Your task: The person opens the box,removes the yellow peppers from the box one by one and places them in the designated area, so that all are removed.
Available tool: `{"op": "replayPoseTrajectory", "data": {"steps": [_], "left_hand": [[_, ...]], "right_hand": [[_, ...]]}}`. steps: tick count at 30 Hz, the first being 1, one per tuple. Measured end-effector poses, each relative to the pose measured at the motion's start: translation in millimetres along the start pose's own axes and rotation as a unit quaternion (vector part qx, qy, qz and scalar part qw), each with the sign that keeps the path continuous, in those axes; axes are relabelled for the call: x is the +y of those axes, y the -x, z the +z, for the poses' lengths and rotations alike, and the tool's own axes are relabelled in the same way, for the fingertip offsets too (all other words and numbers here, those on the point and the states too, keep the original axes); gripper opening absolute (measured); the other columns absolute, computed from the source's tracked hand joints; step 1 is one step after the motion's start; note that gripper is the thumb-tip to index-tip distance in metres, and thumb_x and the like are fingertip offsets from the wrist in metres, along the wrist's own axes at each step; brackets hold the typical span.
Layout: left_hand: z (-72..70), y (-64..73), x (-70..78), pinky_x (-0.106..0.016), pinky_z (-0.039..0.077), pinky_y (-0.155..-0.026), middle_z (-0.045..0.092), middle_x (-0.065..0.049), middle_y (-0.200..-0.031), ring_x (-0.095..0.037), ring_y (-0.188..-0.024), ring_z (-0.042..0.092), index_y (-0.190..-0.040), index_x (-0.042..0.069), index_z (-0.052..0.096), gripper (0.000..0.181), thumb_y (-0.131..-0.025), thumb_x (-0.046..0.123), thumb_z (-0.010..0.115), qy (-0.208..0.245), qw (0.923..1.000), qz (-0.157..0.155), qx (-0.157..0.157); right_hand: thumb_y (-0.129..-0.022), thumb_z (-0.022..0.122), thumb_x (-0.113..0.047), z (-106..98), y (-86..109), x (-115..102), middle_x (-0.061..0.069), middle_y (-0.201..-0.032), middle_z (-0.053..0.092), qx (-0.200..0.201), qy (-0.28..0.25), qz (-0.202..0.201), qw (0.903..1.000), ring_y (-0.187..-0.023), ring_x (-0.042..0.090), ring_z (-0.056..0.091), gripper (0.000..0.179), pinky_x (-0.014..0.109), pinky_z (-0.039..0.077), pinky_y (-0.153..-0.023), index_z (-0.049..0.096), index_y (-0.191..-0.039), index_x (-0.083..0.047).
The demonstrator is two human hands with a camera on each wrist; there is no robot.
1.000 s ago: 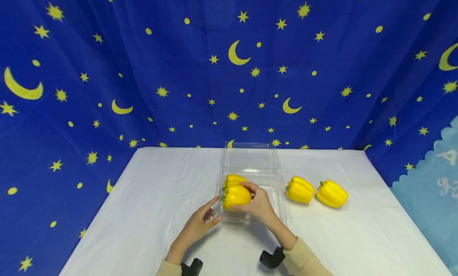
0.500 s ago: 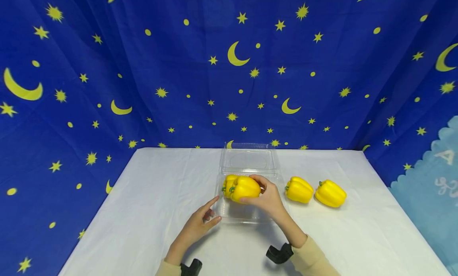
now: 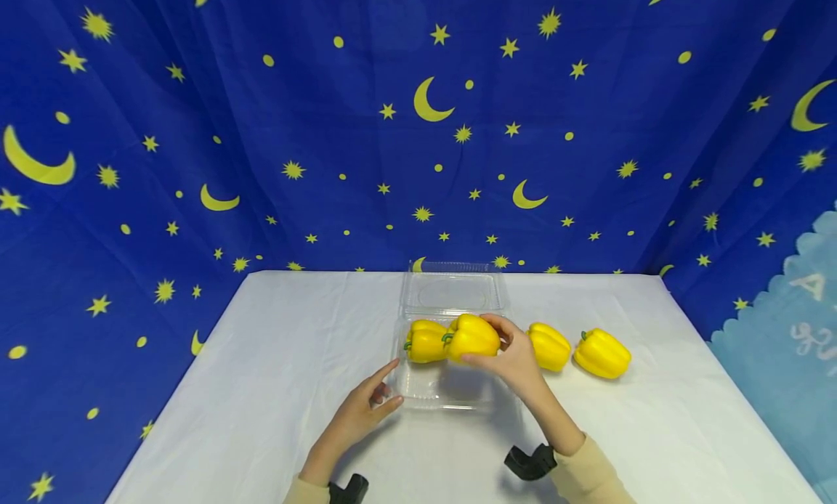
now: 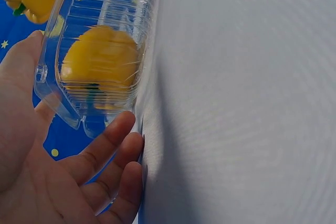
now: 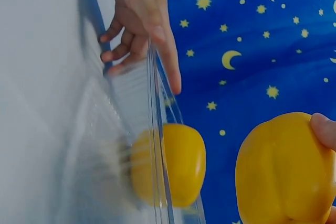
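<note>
My right hand point(image 3: 516, 355) grips a yellow bell pepper point(image 3: 472, 337) from its right side, its green stem pointing left. The right wrist view shows this pepper point(image 5: 283, 171) held higher than the container's rim. A second yellow bell pepper point(image 3: 425, 342) lies in the back left of the clear plastic clamshell container point(image 3: 445, 396); through the wall it shows in the left wrist view. Beside the container's front left corner is my left hand point(image 3: 362, 409), fingers spread and fairly straight, fingertips right at the wall and thumb by the front edge.
The container's lid point(image 3: 453, 295) stands hinged back behind it. On the white tablecloth point(image 3: 314, 330) to the right lie two more yellow bell peppers, one point(image 3: 551, 348) partly behind my right hand, the other point(image 3: 602, 354) farther right. A blue star-patterned curtain point(image 3: 366, 126) closes off the back and sides.
My right hand has carried its bell pepper from the container's front left to the right and back, uncovering the pepper lying inside. The left hand has stayed in place.
</note>
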State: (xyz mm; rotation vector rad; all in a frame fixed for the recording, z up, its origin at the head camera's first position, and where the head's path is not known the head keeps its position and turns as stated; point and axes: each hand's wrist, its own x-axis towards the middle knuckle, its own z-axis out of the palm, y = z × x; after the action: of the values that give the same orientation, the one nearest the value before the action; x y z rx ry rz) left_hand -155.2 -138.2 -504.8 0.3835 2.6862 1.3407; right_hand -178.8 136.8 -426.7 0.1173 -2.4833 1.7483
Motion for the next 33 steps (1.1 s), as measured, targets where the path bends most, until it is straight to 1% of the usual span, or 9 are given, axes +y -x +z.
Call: {"op": "replayPoseTrajectory", "data": {"steps": [6,11,14,16,19,21,23,28,33], "left_hand": [[-0.1,-0.1,0.9,-0.025,0.045,-0.075,0.058,0.004,-0.094,-0.007,-0.082,0.050,-0.145,0.024,0.041,0.063,-0.089,0.038,0.066,-0.001,1.0000,0.001,-0.002],[0.0,-0.6,1.1,-0.026,0.045,-0.076,0.058,0.004,-0.094,-0.008,-0.083,0.050,-0.145,0.025,0.041,0.063,-0.088,0.038,0.066,-0.001,1.0000,0.000,-0.001],[0.2,-0.7,1.3,-0.025,0.045,-0.075,0.059,0.003,-0.094,-0.008,-0.082,0.051,-0.144,0.024,0.042,0.062,-0.088,0.037,0.066,-0.001,1.0000,-0.001,0.003],[0.4,-0.7,1.7,-0.025,0.045,-0.075,0.059,0.003,-0.094,-0.008,-0.082,0.051,-0.144,0.024,0.042,0.062,-0.088,0.036,0.067,-0.001,1.0000,-0.001,0.005],[0.9,-0.8,2.1,-0.025,0.044,-0.075,0.059,0.003,-0.094,-0.008,-0.082,0.051,-0.144,0.024,0.043,0.062,-0.087,0.036,0.067,0.001,1.0000,-0.003,0.006],[1.2,-0.8,2.2,-0.025,0.044,-0.075,0.059,0.003,-0.094,-0.008,-0.083,0.051,-0.144,0.024,0.043,0.063,-0.087,0.036,0.067,0.003,1.0000,-0.005,0.006],[1.4,-0.9,2.4,-0.026,0.045,-0.075,0.060,0.003,-0.094,-0.008,-0.083,0.051,-0.144,0.024,0.043,0.062,-0.087,0.036,0.067,0.004,1.0000,-0.006,0.006],[1.4,-0.8,2.0,-0.026,0.045,-0.077,0.060,0.002,-0.095,-0.009,-0.083,0.051,-0.143,0.025,0.043,0.062,-0.087,0.036,0.067,0.006,0.9999,-0.009,0.007],[1.0,-0.4,1.4,-0.026,0.045,-0.077,0.060,0.002,-0.095,-0.008,-0.083,0.051,-0.144,0.025,0.042,0.062,-0.087,0.036,0.067,0.007,0.9999,-0.010,0.004]], "right_hand": [[-0.070,0.085,-0.016,-17.5,2.3,-0.4,0.017,-0.131,0.057,0.017,0.017,0.027,0.9993,-0.120,0.029,0.053,0.069,0.044,0.045,-0.103,0.053,-0.129,-0.003],[-0.069,0.086,-0.018,-30.0,5.4,1.1,0.015,-0.130,0.057,0.034,0.027,0.046,0.9980,-0.117,0.026,0.054,0.069,0.042,0.045,-0.102,0.053,-0.129,-0.004],[-0.069,0.086,-0.020,-35.6,6.5,2.8,0.014,-0.129,0.058,0.040,0.038,0.048,0.9973,-0.115,0.024,0.054,0.070,0.036,0.046,-0.100,0.054,-0.129,-0.005],[-0.069,0.086,-0.023,-38.7,7.1,4.3,0.013,-0.129,0.059,0.044,0.046,0.046,0.9969,-0.114,0.023,0.054,0.070,0.029,0.047,-0.097,0.054,-0.129,-0.006],[-0.070,0.085,-0.023,-43.1,8.0,8.0,0.013,-0.128,0.058,0.046,0.048,0.042,0.9969,-0.113,0.022,0.054,0.069,0.016,0.045,-0.090,0.054,-0.129,-0.006],[-0.070,0.085,-0.022,-45.5,9.1,10.7,0.014,-0.128,0.058,0.048,0.048,0.038,0.9970,-0.111,0.020,0.054,0.068,0.010,0.043,-0.086,0.054,-0.129,-0.005],[-0.071,0.085,-0.020,-47.9,10.5,13.5,0.015,-0.127,0.059,0.050,0.045,0.036,0.9971,-0.108,0.016,0.053,0.067,0.008,0.043,-0.084,0.054,-0.128,-0.004],[-0.070,0.085,-0.019,-53.1,13.8,19.5,0.014,-0.126,0.059,0.054,0.050,0.042,0.9964,-0.100,0.004,0.052,0.067,0.009,0.043,-0.084,0.055,-0.127,-0.004],[-0.071,0.085,-0.022,-60.9,18.0,23.8,0.014,-0.130,0.057,0.055,0.062,0.058,0.9948,-0.103,0.003,0.051,0.069,0.007,0.041,-0.084,0.053,-0.130,-0.005]]}}
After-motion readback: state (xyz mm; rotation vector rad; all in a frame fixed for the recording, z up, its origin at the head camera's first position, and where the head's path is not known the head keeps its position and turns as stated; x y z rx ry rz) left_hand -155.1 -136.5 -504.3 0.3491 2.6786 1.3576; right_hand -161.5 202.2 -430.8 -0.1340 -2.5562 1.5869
